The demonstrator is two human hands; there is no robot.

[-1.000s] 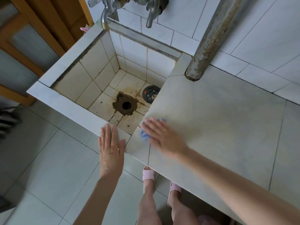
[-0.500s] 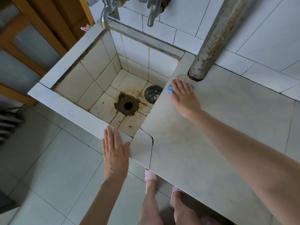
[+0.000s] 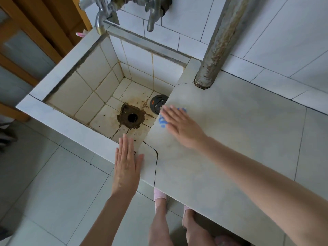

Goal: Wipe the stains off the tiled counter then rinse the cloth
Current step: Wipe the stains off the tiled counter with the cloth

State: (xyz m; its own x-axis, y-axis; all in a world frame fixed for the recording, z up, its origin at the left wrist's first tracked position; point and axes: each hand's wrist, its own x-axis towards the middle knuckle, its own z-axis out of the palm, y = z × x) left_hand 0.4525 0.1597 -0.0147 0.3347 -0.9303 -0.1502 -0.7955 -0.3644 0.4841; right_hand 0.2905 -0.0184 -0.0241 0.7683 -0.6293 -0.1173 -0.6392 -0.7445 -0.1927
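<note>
My right hand (image 3: 182,126) presses flat on a blue and white cloth (image 3: 163,121), most of it hidden under the palm, near the left edge of the pale tiled counter (image 3: 239,132) beside the sink. The hand looks blurred. My left hand (image 3: 126,164) lies flat, fingers together and empty, on the counter's front rim at the corner where the sink's front wall meets a cracked tile (image 3: 150,157). The tiled sink (image 3: 99,89) has a rust-stained drain hole (image 3: 132,118).
Two metal taps (image 3: 99,20) (image 3: 153,16) hang over the sink's back wall. A rusty grey pipe (image 3: 214,55) stands on the counter's back left corner. A round black drain plug (image 3: 158,103) lies in the sink. Wooden door frame at left; my feet in pink slippers (image 3: 159,196) below.
My right hand with the cloth has slid back from near the pipe toward me along the counter's left edge. My left hand has stayed on the rim.
</note>
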